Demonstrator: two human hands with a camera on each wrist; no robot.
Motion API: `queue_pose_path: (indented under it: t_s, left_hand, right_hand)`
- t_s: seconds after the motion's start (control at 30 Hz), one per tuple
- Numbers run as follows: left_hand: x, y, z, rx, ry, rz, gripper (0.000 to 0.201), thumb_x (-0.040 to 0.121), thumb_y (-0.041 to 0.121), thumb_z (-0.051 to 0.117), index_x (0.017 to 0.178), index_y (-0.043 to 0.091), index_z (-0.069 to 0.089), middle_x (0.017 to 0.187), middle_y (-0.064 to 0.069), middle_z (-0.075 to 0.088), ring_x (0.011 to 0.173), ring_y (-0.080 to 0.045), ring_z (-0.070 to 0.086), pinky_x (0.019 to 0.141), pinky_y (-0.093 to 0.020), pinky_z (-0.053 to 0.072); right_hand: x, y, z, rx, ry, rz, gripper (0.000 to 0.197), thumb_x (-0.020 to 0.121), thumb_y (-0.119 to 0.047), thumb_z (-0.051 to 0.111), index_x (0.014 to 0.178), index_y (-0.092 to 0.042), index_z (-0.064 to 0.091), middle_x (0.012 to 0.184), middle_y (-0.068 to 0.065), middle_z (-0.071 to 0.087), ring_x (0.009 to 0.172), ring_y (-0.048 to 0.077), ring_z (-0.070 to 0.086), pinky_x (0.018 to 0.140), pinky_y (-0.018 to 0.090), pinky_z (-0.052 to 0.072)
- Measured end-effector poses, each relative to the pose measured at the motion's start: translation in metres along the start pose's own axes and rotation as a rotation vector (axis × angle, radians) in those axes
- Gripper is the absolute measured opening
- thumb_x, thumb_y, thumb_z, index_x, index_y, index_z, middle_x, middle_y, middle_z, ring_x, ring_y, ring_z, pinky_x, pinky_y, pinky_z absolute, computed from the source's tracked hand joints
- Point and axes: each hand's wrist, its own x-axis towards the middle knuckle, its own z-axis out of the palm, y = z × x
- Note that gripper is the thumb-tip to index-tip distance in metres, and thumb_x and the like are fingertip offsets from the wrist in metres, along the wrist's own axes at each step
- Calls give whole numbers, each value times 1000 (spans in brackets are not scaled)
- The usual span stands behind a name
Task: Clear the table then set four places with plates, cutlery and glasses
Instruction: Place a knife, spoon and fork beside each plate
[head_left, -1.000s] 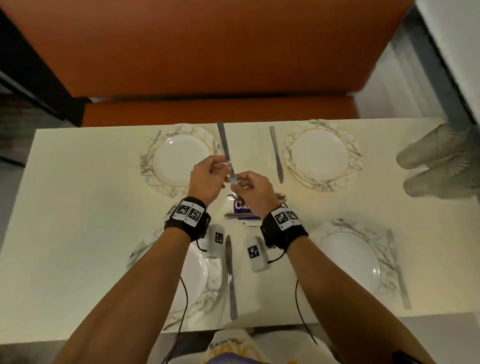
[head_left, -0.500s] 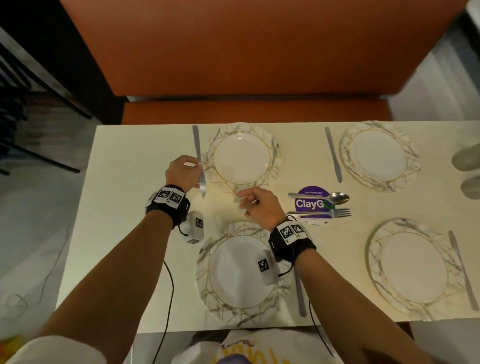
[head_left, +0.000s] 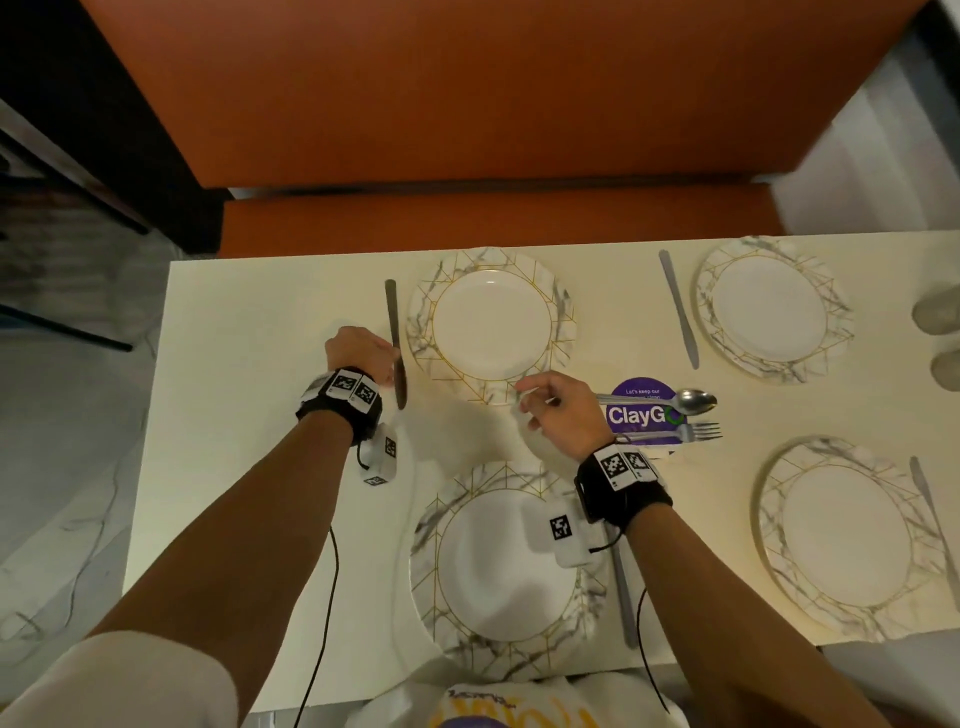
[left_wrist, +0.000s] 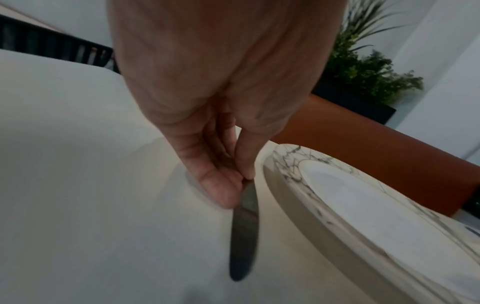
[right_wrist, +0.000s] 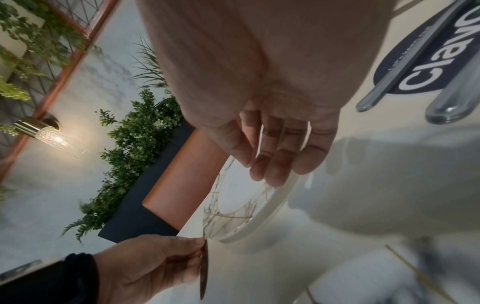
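Observation:
My left hand (head_left: 390, 365) pinches a table knife (head_left: 393, 317) by the base of its blade, just left of the far left marbled plate (head_left: 563, 306). The knife runs along the plate's rim, blade tip toward me. In the left wrist view, thumb and fingers (left_wrist: 233, 185) clamp the blade (left_wrist: 244, 236) low over the table beside the plate (left_wrist: 291, 181). My right hand (head_left: 531, 410) hovers with loosely curled fingers and holds nothing, at that plate's near rim. The right wrist view shows its relaxed fingers (right_wrist: 275, 164) over the plate (right_wrist: 249, 207).
A spoon (head_left: 685, 400) and fork (head_left: 691, 431) lie on a purple ClayGo sticker (head_left: 641, 415). Three more plates (head_left: 506, 566) (head_left: 769, 306) (head_left: 847, 535) each have a knife (head_left: 623, 597) (head_left: 678, 309) (head_left: 930, 509) beside them. Cups (head_left: 940, 314) lie at the right edge. An orange bench (head_left: 467, 218) runs behind the table.
A second ago both hands held the knife over the table's middle. My right hand let go, and my left hand carried the knife to the left of the far plate.

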Motion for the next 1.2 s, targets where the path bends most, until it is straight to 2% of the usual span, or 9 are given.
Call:
queue_pose_path:
  t_s: [0.1,0.17,0.27,0.37,0.6,0.83,0.97,1.2]
  left_hand:
    - [-1,0,2,79,8,59,11,88,18,71,77,16,72,89,-13,77,87,-33,76,80,-46,64]
    - [-7,3,3,207,82,109,10,91,21,73,97,13,75,106,-11,74,103,-33,71,89,-47,61]
    - [-12,-2,3,402,213,257,39,91,25,74,127,19,63,132,-10,54,123,-33,52,95,-49,53]
    - [-10,-11,3,587,219,448,55,88,26,75,141,21,59,144,-9,49,130,-34,44,100,-51,46]
    - [-6,-5,4,670,223,432,54,92,29,70,145,25,57,145,-8,49,130,-35,43,99,-52,45]
    - [0,5,4,667,224,407,54,93,28,68,146,27,56,141,-9,48,126,-36,44,97,-51,46]
    - [-2,8,4,647,216,397,53,94,25,64,146,27,55,141,-9,48,126,-36,44,98,-51,45]
    - [-29,31,19,451,313,514,40,93,12,60,133,14,64,135,-19,55,122,-41,49,98,-54,49]
  right_hand:
    - [3,-2,0,3,13,3,20,94,-7,58,105,-14,72,88,7,74,68,15,65,49,12,44]
    - [3,-4,-2,14,21,-4,20,95,-5,57,106,-11,72,86,8,73,66,13,64,48,11,44]
    - [2,-4,-3,23,21,-16,19,96,-4,56,107,-9,71,86,9,73,66,12,63,47,11,44]
    - [1,-3,-4,31,20,-11,19,96,-4,56,107,-9,71,84,7,72,67,12,63,48,11,44]
    - [-2,10,-9,19,34,-1,22,95,-4,54,107,-13,71,82,5,72,69,14,66,51,12,45]
    - [-4,20,-16,20,51,-4,20,97,-2,53,109,-5,69,81,6,71,65,13,65,50,12,45]
    - [-6,19,-22,34,64,-2,20,97,-2,53,108,-6,70,82,8,72,65,13,65,51,12,45]
    - [-9,26,-48,-18,110,9,20,97,-4,54,107,-12,70,85,3,74,71,11,67,54,12,47]
